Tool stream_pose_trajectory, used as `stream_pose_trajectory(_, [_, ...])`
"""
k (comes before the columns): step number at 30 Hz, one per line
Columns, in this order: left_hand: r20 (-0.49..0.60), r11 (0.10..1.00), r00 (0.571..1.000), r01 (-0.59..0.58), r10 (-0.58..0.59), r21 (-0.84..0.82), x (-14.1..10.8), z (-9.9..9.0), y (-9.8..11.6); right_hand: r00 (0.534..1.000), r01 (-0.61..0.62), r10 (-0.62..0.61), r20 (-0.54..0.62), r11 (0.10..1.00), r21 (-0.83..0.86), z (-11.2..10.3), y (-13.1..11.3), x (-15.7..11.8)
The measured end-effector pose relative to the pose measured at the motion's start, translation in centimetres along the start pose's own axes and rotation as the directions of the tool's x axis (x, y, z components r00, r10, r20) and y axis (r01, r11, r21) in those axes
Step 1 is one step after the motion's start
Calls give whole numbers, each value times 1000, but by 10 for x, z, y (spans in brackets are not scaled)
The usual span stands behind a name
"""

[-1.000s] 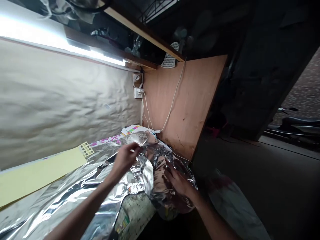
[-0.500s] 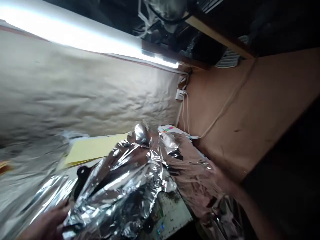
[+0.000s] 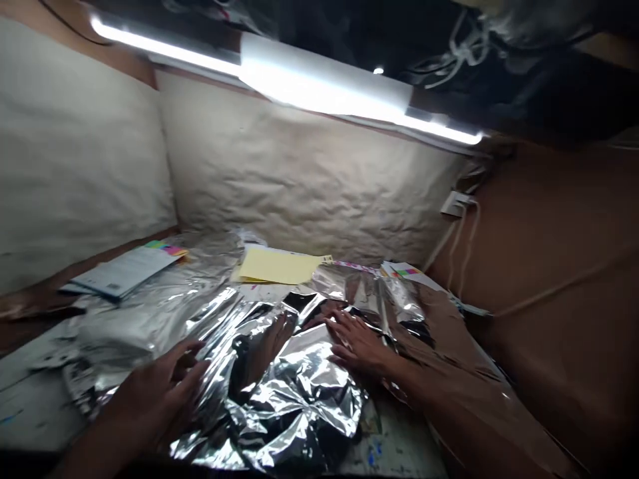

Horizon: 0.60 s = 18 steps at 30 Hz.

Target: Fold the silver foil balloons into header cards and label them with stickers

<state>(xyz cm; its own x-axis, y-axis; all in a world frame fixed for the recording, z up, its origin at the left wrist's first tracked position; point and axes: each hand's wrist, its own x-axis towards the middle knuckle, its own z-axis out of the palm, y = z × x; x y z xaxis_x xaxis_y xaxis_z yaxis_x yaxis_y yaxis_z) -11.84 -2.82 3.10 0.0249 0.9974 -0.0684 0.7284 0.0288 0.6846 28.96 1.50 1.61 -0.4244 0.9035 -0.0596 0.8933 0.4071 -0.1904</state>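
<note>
A crumpled sheet of shiny silver foil [image 3: 304, 392] spreads over the table in front of me, its surface mirroring the light and my hands. My right hand [image 3: 357, 342] lies on the foil's right part with fingers spread. To the left, my left hand [image 3: 164, 386] hovers at or rests on the foil; its fingers are bent but apart, with nothing visible between them. Whether its fingertips touch the foil I cannot tell. Behind the foil sits a stack of yellow paper [image 3: 279, 266].
A booklet [image 3: 124, 271] with coloured tabs lies at the left back. White papers [image 3: 409, 273] with coloured marks are at the right back. A lit tube lamp [image 3: 324, 86] hangs above. A wall socket [image 3: 455, 203] with cables is on the right.
The view has swung left, bringing the booklet and left wall into sight. The raised foil now lies flatter, and my right hand has come inward onto it.
</note>
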Motion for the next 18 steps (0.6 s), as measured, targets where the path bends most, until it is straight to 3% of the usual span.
stream_pose_trajectory(4, [64, 995, 997, -57, 52, 87, 5, -2, -3, 999, 35, -35, 33, 999, -12, 10, -15, 2])
stream_pose_trajectory(10, [116, 974, 988, -122, 101, 192, 27, 3, 19, 999, 16, -17, 48, 1000, 23, 17, -34, 6])
stream_pose_trajectory(14, [307, 997, 950, -67, 56, 25, 49, -6, 22, 999, 50, -51, 17, 998, 40, 16, -36, 13])
stream_pose_trajectory(16, [439, 990, 898, 34, 29, -135, 55, -10, 23, 999, 40, -39, -25, 998, 44, 13, -40, 10])
stream_pose_trajectory(18, [500, 928, 866, 177, 11, -328, 57, -13, 32, 995, 32, -23, -102, 996, 82, 9, -52, -2])
